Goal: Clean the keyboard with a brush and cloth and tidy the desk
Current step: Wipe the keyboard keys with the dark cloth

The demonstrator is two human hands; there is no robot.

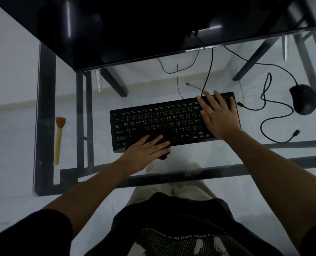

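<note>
The black keyboard [164, 121] lies flat on a glass desk [46, 108], a little right of the desk's middle, its long side tilted so the right end sits farther from the person than the left. Its cable [208, 71] leaves the far edge and runs up under a dark monitor [135, 24] that stands beyond the keyboard.

The left hand [146, 150] presses flat on the keyboard's near left part, fingers spread and pointing right, over a dark cloth [162, 145]. The cloth is hard to tell from the black keys; a dark scrap of it pokes out past the keyboard's near edge, under the fingertips. The hand lies on the cloth with fingers stretched out rather than curled around it.

The right hand [218, 113] lies palm down on the keyboard's right end, fingers wide and extended toward the far edge, holding nothing and pinning the board down.

Well left of the keyboard, near the desk's left edge, a brush [58, 139] with a pale yellow handle and orange-brown bristles lies on the glass, bristles pointing away from the person, touched by neither hand.

Right of the keyboard sits a black mouse [303, 98], its cord [267, 115] looping loosely over the glass between the two, its plug lying free.
</note>
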